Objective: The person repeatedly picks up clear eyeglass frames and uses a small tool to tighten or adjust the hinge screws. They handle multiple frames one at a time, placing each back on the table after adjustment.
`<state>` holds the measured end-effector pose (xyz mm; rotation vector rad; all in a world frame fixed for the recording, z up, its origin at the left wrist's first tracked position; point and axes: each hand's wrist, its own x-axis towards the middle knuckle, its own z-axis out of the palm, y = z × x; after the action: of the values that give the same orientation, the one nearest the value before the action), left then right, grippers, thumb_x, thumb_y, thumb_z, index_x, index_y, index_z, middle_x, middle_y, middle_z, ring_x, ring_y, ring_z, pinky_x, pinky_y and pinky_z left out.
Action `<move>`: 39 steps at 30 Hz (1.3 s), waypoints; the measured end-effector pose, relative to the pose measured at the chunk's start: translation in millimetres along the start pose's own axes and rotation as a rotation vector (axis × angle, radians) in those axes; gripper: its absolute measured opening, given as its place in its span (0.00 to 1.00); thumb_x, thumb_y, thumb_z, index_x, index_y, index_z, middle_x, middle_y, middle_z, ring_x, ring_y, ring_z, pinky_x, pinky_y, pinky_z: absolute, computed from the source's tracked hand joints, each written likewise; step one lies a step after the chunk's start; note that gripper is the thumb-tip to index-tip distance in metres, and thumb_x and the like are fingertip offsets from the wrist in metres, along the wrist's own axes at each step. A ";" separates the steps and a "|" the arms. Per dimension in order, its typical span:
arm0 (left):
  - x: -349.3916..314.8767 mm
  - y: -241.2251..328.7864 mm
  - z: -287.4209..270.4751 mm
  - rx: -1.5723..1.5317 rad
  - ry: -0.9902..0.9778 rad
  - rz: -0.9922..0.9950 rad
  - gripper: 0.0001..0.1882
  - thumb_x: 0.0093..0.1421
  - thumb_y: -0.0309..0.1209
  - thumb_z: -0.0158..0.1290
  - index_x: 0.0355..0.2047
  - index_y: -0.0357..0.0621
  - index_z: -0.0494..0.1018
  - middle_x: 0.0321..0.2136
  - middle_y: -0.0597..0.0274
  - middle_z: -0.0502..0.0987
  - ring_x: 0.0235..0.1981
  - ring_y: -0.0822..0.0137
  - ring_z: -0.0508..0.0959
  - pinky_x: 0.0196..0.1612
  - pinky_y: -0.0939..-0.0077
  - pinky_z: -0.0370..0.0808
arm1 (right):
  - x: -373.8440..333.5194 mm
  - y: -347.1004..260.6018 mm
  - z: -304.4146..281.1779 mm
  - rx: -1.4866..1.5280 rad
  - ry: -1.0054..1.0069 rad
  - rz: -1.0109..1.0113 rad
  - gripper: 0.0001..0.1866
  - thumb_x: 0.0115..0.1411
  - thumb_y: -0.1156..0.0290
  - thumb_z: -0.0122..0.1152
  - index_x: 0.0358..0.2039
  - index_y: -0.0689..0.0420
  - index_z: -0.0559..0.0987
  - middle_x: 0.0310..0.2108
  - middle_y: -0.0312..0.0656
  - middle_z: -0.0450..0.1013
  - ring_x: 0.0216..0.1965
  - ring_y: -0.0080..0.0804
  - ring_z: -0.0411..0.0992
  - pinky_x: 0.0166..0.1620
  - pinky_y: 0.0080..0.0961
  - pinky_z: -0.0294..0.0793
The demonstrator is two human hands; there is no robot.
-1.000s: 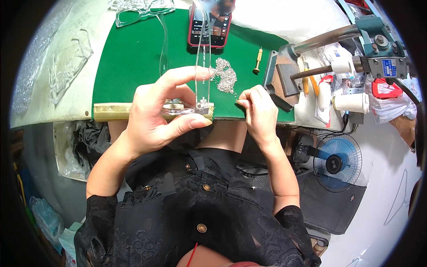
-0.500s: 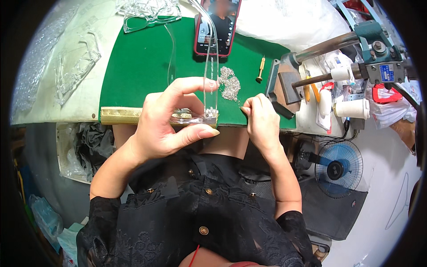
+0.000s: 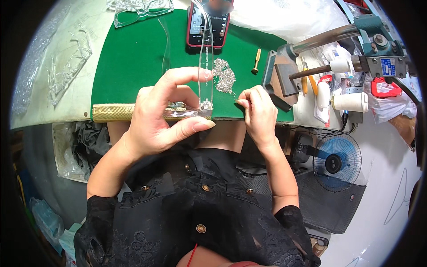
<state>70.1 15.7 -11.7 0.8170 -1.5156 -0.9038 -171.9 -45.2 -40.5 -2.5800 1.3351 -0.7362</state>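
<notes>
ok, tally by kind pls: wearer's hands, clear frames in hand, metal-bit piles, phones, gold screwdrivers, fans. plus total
Hands: 2 (left hand, right hand)
Held clear frame: 1
Metal-bit pile: 1
Phone: 1
Gold screwdriver: 1
Fan: 1
Total: 7

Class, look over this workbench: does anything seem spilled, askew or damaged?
The small silvery pieces lie loose on the green mat, with no container around them and a few strays toward the right hand. That could look spilled.
</notes>
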 end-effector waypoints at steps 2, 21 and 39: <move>-0.3 -1.1 0.1 -0.011 0.004 0.001 0.33 0.50 0.32 0.66 0.52 0.35 0.63 0.47 0.56 0.76 0.26 0.71 0.79 0.31 0.80 0.74 | -1.1 2.1 1.9 -0.003 0.001 -0.019 0.06 0.50 0.75 0.63 0.25 0.58 0.73 0.26 0.41 0.68 0.28 0.41 0.70 0.30 0.34 0.69; 23.1 17.9 43.7 -0.052 -0.223 -0.163 0.34 0.49 0.26 0.64 0.56 0.39 0.64 0.24 0.58 0.79 0.23 0.72 0.79 0.30 0.82 0.73 | 32.9 -31.4 -70.9 0.533 0.147 -0.378 0.10 0.59 0.67 0.59 0.25 0.59 0.73 0.25 0.40 0.68 0.28 0.32 0.68 0.32 0.24 0.68; 25.8 11.6 54.2 0.046 -0.195 -0.050 0.33 0.49 0.32 0.65 0.56 0.43 0.66 0.19 0.60 0.78 0.22 0.67 0.82 0.27 0.80 0.74 | 25.1 -31.9 -76.0 0.460 0.170 -0.358 0.12 0.50 0.62 0.66 0.23 0.57 0.76 0.23 0.37 0.69 0.25 0.29 0.67 0.27 0.22 0.65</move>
<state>12.9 4.0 6.6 0.8216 -1.6967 -1.0121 -173.4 -39.2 45.4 -2.4280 0.6298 -1.1823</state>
